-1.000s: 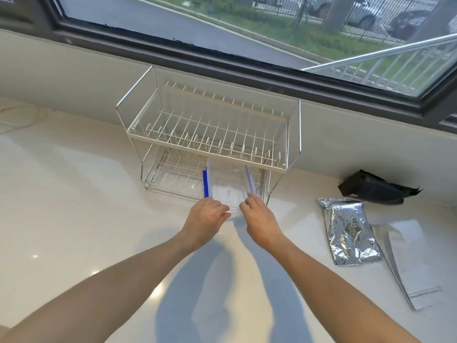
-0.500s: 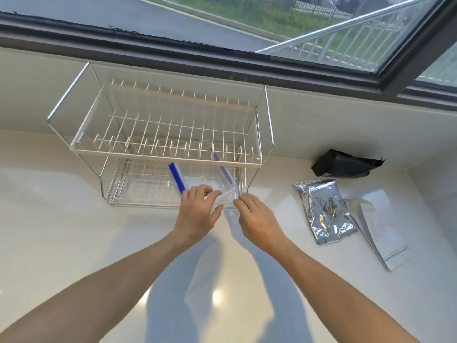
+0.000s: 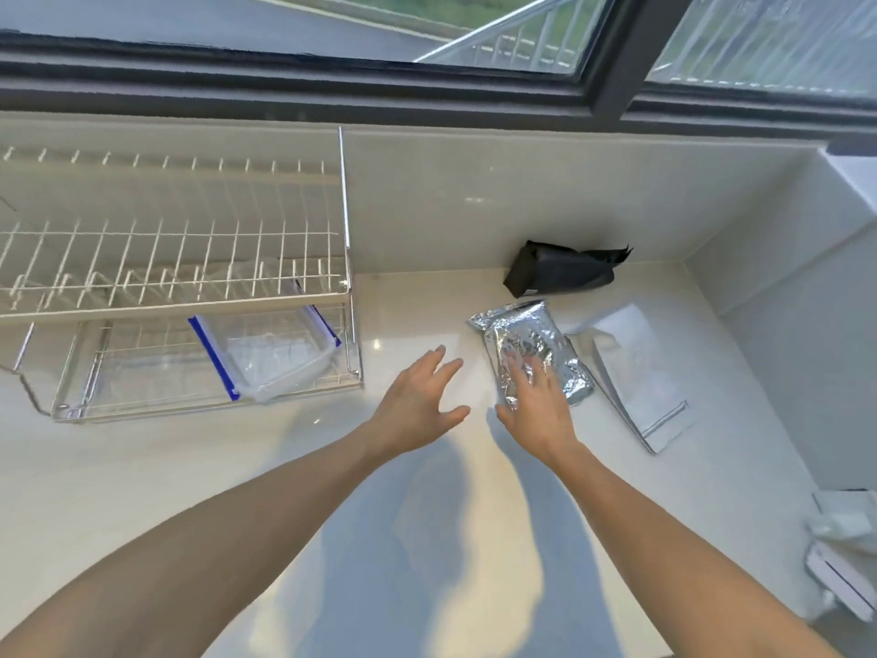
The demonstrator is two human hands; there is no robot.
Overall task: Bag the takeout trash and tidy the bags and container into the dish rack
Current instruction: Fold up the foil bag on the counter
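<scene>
Now foil bag [image 3: 531, 353] flat on bench [image 3: 427, 539], right of dish rack [image 3: 341, 220]. Looks light, crinkly, slippery; better pinch near edge. Right hand [image 3: 536, 406] rests on it, grip spread, not closed. Left hand [image 3: 417, 406] released, beside.

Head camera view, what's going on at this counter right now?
A person is tidying takeout bags at a window counter. Their right hand rests flat on a silver foil bag lying on the counter, while the left hand hovers open beside it, holding nothing. A clear container with blue clips already sits on the lower tier of the wire dish rack. A black bag and a white bag lie on the counter, not yet put away.
</scene>
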